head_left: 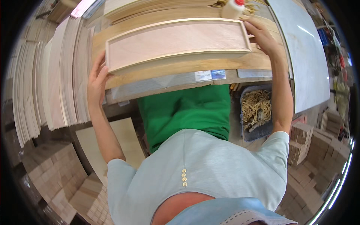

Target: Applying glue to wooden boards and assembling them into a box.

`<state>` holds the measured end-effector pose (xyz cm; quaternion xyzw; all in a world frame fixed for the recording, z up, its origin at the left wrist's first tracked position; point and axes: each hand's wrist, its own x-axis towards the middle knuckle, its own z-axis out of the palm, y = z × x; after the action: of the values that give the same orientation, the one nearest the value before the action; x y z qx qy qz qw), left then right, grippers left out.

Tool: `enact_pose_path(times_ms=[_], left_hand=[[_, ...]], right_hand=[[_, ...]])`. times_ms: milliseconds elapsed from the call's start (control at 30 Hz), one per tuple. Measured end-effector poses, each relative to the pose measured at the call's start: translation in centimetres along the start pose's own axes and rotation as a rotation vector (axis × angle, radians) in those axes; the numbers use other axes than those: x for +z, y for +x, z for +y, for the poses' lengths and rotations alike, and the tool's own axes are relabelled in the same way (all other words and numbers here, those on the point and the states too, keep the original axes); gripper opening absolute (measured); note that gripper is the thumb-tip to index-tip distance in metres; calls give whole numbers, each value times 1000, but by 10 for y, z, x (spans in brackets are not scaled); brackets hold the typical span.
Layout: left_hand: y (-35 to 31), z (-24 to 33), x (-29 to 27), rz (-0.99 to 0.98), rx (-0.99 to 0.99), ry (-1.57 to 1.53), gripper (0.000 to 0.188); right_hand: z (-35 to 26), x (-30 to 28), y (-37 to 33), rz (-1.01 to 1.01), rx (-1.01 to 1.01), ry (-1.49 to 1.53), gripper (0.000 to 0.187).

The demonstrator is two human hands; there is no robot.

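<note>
Head view, long wooden tray [178,39] between left hand [96,79] and right hand [265,39], hands gripping its short ends

I watch from the wearer's head, fisheye aimed steeply down: face mask [225,212] nearest at the lower edge, shirt [210,161] beyond, then workbench [268,63], left hand [98,78] and right hand [264,39] up top.

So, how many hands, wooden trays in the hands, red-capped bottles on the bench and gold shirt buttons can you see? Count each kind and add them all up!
Left hand and right hand: 2
Wooden tray: 1
Red-capped bottle: 1
Gold shirt buttons: 4
Total: 8
</note>
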<state>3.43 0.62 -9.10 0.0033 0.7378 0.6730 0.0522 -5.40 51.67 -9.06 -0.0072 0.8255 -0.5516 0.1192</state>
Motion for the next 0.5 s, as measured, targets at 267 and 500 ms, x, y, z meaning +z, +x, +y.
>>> enact_pose_path(times_ms=[267,500], left_hand=[[19,9,-5,-73,-246,-75,60],[-17,0,2,18,-67,-23,57]], right_hand=[[13,12,-39,-43,248,-17,65],[19,18,-69,-95,202,326,71]])
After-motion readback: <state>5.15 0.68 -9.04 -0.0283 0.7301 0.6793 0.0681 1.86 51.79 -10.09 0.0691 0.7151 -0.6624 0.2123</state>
